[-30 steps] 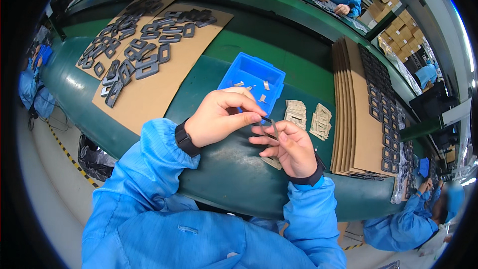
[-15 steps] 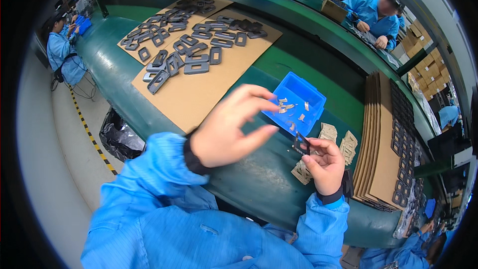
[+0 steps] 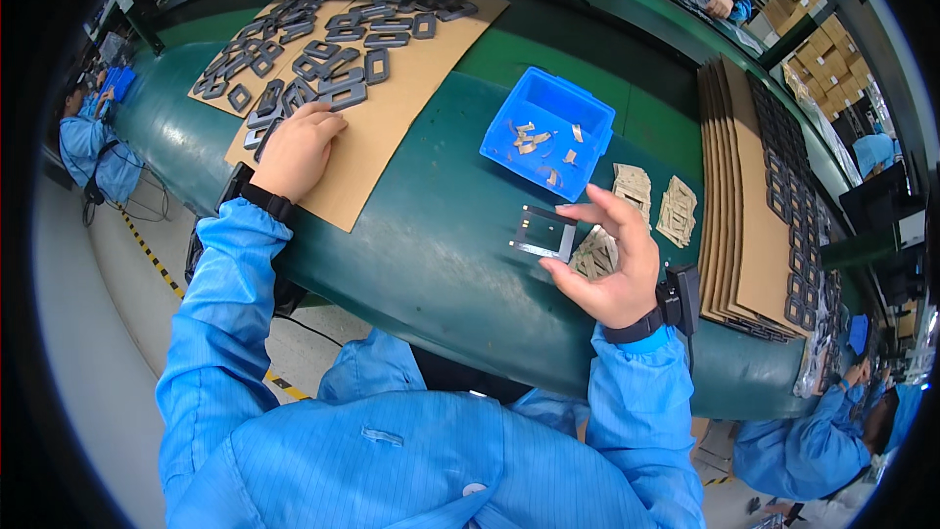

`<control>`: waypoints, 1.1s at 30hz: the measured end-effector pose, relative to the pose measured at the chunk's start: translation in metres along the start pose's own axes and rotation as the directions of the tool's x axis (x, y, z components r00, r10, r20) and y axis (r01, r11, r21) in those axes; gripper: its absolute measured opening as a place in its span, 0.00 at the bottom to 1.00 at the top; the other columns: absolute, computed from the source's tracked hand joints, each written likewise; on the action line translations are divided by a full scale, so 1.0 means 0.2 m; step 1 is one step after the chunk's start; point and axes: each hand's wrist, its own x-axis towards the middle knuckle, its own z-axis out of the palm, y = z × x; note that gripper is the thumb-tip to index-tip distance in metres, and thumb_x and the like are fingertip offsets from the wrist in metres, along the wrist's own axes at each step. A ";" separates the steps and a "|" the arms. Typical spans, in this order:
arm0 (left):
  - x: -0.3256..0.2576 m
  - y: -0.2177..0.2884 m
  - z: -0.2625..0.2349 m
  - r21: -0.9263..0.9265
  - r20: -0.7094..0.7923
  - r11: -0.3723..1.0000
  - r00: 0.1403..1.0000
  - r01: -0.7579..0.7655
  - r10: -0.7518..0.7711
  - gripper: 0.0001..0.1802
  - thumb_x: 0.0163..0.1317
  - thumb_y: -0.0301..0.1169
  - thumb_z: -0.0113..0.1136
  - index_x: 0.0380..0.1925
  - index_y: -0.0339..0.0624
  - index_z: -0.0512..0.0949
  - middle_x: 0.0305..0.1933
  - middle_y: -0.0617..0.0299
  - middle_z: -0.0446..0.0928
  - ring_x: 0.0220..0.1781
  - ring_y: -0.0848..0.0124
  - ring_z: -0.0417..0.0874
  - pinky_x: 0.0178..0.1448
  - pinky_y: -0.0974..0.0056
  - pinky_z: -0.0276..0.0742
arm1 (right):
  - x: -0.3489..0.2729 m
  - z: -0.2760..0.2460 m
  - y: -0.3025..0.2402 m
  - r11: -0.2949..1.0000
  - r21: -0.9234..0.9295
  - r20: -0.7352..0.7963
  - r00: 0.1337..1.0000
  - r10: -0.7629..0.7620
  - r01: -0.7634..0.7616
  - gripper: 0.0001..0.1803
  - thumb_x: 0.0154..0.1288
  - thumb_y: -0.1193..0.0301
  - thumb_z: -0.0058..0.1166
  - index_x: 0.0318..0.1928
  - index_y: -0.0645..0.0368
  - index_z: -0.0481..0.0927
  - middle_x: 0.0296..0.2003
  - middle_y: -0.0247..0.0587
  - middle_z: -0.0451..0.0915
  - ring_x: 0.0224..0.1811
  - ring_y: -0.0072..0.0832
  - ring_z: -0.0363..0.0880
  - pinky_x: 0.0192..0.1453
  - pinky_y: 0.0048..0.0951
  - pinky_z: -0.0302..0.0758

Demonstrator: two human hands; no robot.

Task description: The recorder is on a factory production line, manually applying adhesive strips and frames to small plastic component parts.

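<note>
One blue bin (image 3: 548,127), two hands, three flat-piece piles (image 3: 676,211).

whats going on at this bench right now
A person in a blue coat works at a green table. The right hand holds a small dark square frame near a blue bin of small metal pieces. The left hand rests on dark frames spread over cardboard.

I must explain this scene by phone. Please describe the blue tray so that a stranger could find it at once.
On the green table, look between the two cardboard areas. The blue tray sits just beyond the right hand. It is the only open blue box there, with small metal clips inside.
</note>
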 end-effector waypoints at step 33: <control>-0.25 0.80 -0.17 -0.595 0.004 0.799 0.993 -0.091 0.117 0.19 0.55 0.28 0.72 0.47 0.37 0.82 0.45 0.51 0.83 0.45 0.54 0.84 0.52 0.55 0.81 | -0.02 0.00 0.05 0.994 0.059 -0.019 0.995 0.097 -0.096 0.48 0.45 0.76 0.77 0.68 0.61 0.66 0.44 0.43 0.87 0.52 0.35 0.86 0.60 0.33 0.75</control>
